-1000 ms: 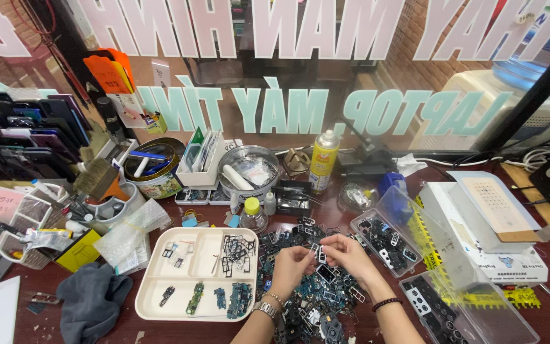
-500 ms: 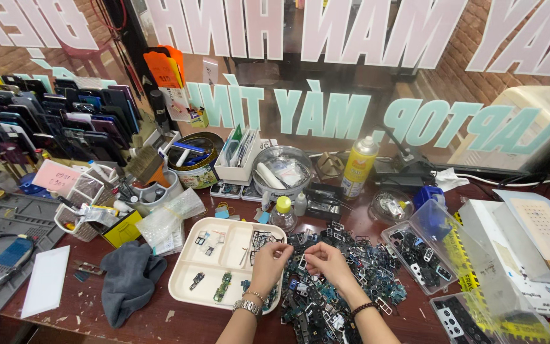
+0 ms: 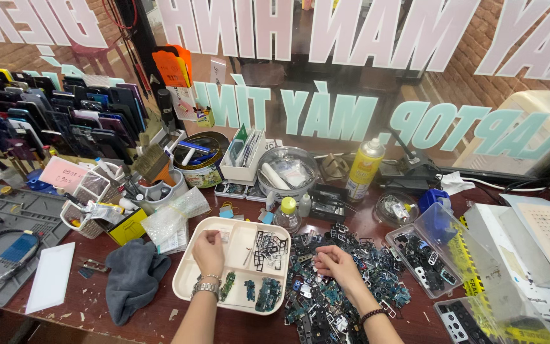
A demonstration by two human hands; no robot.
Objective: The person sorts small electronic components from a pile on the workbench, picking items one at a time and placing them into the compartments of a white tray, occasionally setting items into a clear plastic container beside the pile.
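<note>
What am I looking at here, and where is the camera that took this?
There is no machine here: a person works with two bare hands, and the one camera sits on their head, looking down at a cluttered dark red workbench.

The left hand is over a cream compartmented plastic tray that holds small metal frames and little circuit parts. The fingers are curled, and whether they pinch anything is too small to tell. The right hand rests on a heap of small dark and blue electronic parts, fingers also curled.

Around them lie a grey cloth, a yellow spray can, a clear plastic box of small parts, a round clear tub and rows of phones standing at the left. Behind is a glass pane with large lettering.
</note>
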